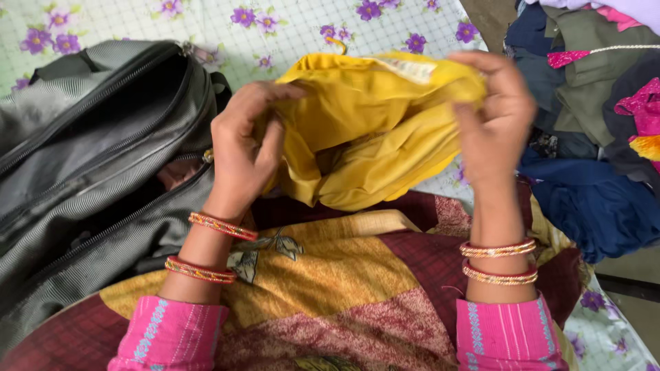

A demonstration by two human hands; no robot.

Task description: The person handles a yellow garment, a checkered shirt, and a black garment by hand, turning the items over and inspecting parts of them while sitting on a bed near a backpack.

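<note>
Yellow cloth fills the middle of the view: a mustard-yellow garment [371,130], bunched and partly folded, is held up between both hands above a floral bedsheet [289,41] with purple flowers on a pale checked ground. The left hand [246,148] is closed on the garment's left edge, fingers curled over the fabric and thumb pressed against it. The right hand [493,120] pinches the upper right corner, fingers wrapped over the top hem and closed tight on it. Both wrists carry red and gold bangles [498,261], and pink sleeves [505,336] show at the bottom edge.

Just left of the left hand lies a grey backpack [89,172] with its zippers open and the main compartment gaping. Below the garment spreads a patterned cloth [344,282] in maroon and gold. To the right, a pile of clothes [591,124] in navy, olive and pink is heaped beside the sheet.
</note>
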